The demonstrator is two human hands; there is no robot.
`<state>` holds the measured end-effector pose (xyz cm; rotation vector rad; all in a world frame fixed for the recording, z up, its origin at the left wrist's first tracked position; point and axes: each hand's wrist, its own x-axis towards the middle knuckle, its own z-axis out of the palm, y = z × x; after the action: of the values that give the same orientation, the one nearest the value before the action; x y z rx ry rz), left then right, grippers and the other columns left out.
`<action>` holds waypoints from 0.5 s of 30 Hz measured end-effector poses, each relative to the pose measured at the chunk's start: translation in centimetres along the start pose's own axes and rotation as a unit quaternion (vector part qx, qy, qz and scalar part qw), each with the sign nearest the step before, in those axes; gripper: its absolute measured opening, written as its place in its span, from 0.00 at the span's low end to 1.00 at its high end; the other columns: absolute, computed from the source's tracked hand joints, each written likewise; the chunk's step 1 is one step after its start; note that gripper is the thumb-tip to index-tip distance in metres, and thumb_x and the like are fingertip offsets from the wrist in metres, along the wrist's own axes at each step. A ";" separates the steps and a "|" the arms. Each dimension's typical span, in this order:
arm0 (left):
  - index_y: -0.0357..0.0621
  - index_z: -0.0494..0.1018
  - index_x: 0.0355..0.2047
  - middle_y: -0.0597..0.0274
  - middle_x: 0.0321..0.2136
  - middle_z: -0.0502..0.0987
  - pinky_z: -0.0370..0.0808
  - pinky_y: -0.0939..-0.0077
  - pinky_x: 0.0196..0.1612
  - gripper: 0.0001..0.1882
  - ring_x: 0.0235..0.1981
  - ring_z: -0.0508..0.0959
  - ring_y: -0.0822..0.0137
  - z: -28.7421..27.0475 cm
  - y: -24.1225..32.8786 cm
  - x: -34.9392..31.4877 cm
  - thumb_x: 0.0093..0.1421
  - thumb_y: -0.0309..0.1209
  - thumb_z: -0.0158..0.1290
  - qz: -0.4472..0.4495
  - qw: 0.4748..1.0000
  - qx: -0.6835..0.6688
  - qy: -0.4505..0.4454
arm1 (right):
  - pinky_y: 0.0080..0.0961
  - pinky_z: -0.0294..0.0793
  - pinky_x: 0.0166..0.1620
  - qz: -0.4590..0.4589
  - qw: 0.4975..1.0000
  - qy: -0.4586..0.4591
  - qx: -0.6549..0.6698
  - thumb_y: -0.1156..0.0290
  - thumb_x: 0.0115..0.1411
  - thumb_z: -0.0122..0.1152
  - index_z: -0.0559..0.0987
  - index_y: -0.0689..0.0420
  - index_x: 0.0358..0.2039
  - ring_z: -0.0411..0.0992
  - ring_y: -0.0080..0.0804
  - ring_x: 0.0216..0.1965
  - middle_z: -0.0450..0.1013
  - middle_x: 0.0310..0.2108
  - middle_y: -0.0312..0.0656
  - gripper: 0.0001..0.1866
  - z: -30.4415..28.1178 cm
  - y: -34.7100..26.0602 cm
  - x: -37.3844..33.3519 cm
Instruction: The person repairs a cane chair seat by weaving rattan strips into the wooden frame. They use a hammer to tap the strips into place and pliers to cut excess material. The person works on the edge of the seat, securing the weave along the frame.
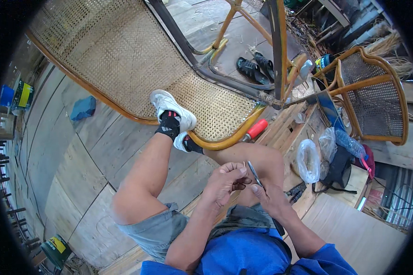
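In front of my lap, my left hand is closed, thumb against index finger, on a thin pale strip whose tip barely shows. Close beside it, my right hand grips a slim metal-bladed tool; its handle is hidden in the fist, so its exact kind is unclear. The blade points up and away, a little right of the strip. Beyond my knees lies a rattan chair with a woven cane panel, and my shoe rests against it.
A red-handled tool lies by the chair's curved rim. To the right are a plastic bag, a bottle and another cane-backed chair. Black sandals sit farther off. A blue block and a green bucket are at left.
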<state>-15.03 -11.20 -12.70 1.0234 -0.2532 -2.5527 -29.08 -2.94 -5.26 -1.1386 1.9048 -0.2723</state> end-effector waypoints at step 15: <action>0.38 0.70 0.35 0.67 0.27 0.73 0.72 0.83 0.31 0.06 0.25 0.72 0.77 1.2 -0.4 0.4 0.57 0.25 0.52 0.056 0.992 0.110 0.017 | 0.43 0.69 0.37 0.075 0.996 0.039 0.019 0.52 0.61 0.47 0.71 0.68 0.35 0.72 0.56 0.34 0.71 0.27 0.60 0.26 -0.7 0.0 -0.6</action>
<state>-16.22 -10.95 -12.15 1.0958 -0.5767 -2.4436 -29.49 -2.61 -4.49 -0.9665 2.0336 -0.2735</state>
